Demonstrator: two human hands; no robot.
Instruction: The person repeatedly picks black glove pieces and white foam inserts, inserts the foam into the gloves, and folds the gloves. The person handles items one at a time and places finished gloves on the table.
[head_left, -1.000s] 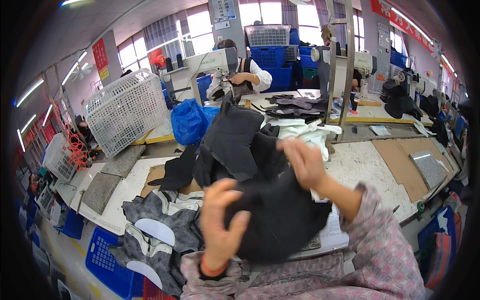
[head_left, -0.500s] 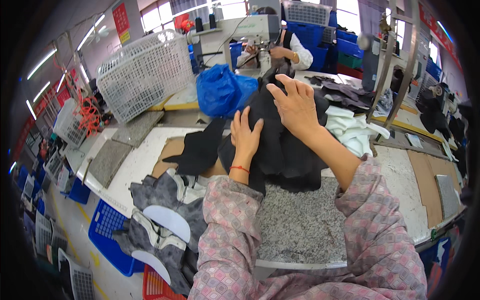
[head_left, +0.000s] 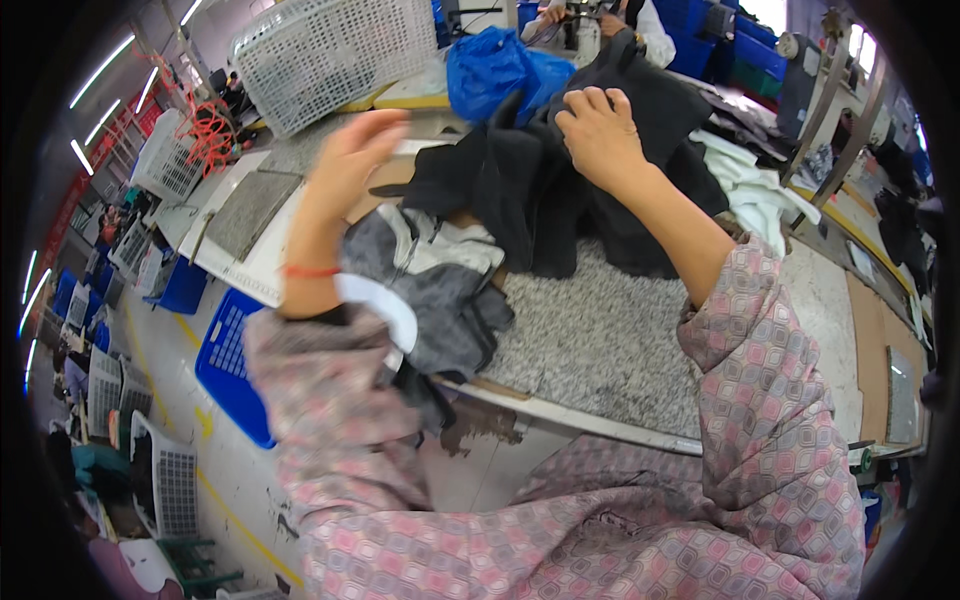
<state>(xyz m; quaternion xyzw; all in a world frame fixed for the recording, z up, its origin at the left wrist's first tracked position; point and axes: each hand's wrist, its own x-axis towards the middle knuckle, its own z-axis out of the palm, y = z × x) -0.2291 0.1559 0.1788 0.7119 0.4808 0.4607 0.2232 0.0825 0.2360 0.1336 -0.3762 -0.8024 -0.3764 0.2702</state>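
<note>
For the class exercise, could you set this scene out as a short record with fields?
left hand: blurred, nothing visible in it
right hand: on black fabric pieces; grip unclear
left of centre: mottled grey pieces with white parts
front of worktop: speckled grey board
behind: blue plastic bag, white perforated basket
right: white pieces
lower left: blue basket

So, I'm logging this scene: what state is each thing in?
Black fabric pieces: heaped
Left hand: raised, open, blurred
Right hand: on the heap, fingers bent, grip unclear
Grey fabric pieces: overlapping
Blue plastic bag: crumpled
White perforated basket: tilted
Blue basket: partly hidden
</note>
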